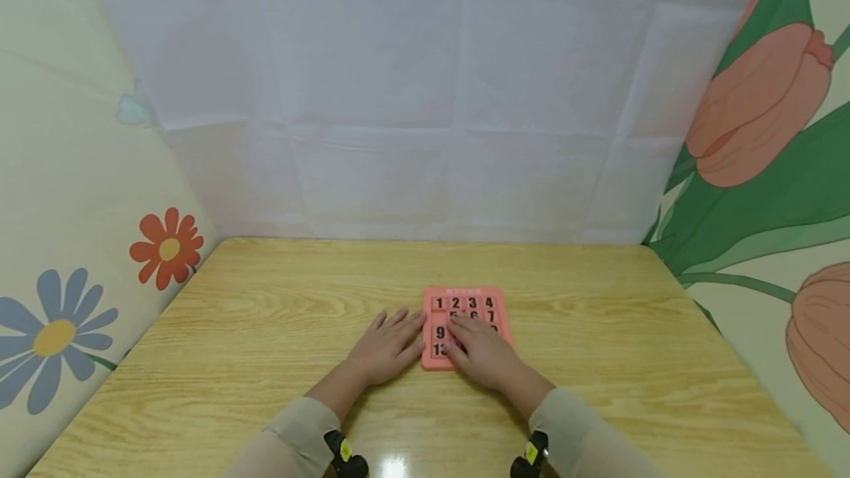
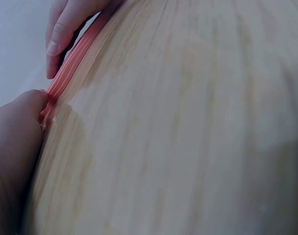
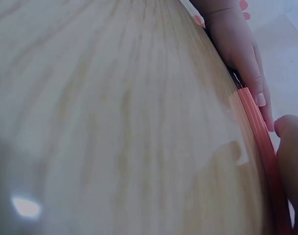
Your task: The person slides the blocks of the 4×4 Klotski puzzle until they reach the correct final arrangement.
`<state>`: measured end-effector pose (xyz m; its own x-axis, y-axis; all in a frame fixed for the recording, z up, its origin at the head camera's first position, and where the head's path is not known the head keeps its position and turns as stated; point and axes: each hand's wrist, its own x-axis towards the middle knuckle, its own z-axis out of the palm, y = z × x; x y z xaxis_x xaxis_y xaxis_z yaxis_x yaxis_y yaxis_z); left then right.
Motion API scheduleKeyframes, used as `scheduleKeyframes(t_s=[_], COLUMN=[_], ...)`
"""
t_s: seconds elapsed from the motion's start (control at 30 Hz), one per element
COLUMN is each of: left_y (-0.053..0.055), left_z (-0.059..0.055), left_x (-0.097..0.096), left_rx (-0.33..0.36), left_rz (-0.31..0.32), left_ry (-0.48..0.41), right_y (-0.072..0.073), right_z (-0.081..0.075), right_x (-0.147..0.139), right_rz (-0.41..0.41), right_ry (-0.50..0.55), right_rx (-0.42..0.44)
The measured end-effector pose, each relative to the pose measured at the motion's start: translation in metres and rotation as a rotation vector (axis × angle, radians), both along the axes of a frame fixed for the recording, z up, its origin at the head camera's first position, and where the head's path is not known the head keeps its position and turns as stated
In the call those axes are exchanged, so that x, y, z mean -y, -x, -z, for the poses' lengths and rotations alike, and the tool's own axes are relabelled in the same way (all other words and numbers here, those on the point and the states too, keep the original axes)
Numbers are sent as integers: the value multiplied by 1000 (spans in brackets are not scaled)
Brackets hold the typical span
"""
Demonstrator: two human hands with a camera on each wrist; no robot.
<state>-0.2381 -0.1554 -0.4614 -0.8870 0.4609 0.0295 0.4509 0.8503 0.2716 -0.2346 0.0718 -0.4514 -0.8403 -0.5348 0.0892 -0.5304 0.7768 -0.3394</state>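
Note:
A pink sliding number puzzle (image 1: 464, 303) lies flat on the wooden table. Its top row reads 1, 2, 3, 4; below, 5, 6 and 7 show with a gap at the left, and 9 and 13 stand in the left column. My left hand (image 1: 388, 347) is at the puzzle's left edge, fingers extended, thumb by the frame's side. Over the lower right part lies my right hand (image 1: 487, 352), fingertips on the tiles, hiding several of them. Both wrist views show the puzzle's ridged side (image 2: 74, 63) edge-on, with the thumbs close to it.
The light wooden table (image 1: 265, 293) surrounds the puzzle. A white cloth (image 1: 398, 94) hangs behind it, with flower-printed cloths at the left (image 1: 60, 168) and right (image 1: 764, 242). Black wrist devices with yellow marks sit at both sleeve cuffs.

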Motion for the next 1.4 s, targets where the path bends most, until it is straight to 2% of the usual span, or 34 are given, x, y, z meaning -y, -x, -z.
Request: scheduleKeyframes(t_s=[0.37, 0.53, 0.77, 0.9, 1.3, 1.4], left_y=[0, 3, 3, 1, 4, 4], left_z=[1, -2, -5, -4, 5, 4], left_x=[1, 0, -1, 0, 3, 3], left_rx=[-19, -8, 13, 30, 9, 9], left_rz=[14, 10, 8, 6, 22, 21], left_ry=[-34, -5, 25, 26, -21, -18], right_y=[1, 4, 4, 2, 1, 2], right_z=[-1, -2, -3, -3, -4, -4], right_x=[6, 6, 9, 12, 18, 19], right_rz=[-40, -48, -35, -31, -48, -48], right_ry=[8, 10, 5, 0, 0, -8], right_rx=[-12, -24, 4, 16, 26, 24])
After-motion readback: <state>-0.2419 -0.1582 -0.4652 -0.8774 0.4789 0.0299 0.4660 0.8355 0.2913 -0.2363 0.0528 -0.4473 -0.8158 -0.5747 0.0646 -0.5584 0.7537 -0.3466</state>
